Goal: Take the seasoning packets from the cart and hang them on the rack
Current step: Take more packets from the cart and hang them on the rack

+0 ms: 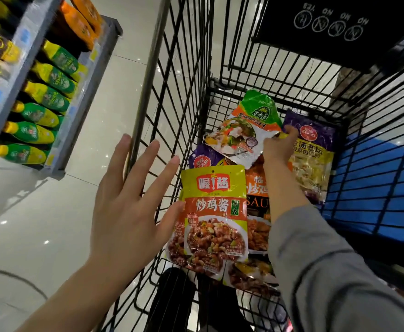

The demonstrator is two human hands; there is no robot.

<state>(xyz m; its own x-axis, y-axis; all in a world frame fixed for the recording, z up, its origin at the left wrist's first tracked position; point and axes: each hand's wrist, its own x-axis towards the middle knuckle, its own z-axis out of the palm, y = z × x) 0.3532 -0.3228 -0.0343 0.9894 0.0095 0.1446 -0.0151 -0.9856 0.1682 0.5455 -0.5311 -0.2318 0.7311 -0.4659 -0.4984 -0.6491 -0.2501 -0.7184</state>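
Green-and-white foil is what my right hand [278, 146] has — fingers pinched on one corner of the green packet [246, 130], lifted above the pile in the cart [191, 92]. A corner pinch on slick foil could slip, I judge, and drop it back among the others. My left hand [129, 200] is spread; its thumb seems to press the yellow packet [216, 212] — hard to tell whether it carries it. That packet lies just below the pinched one, the purple packet [313, 154] just behind the right hand's knuckles.
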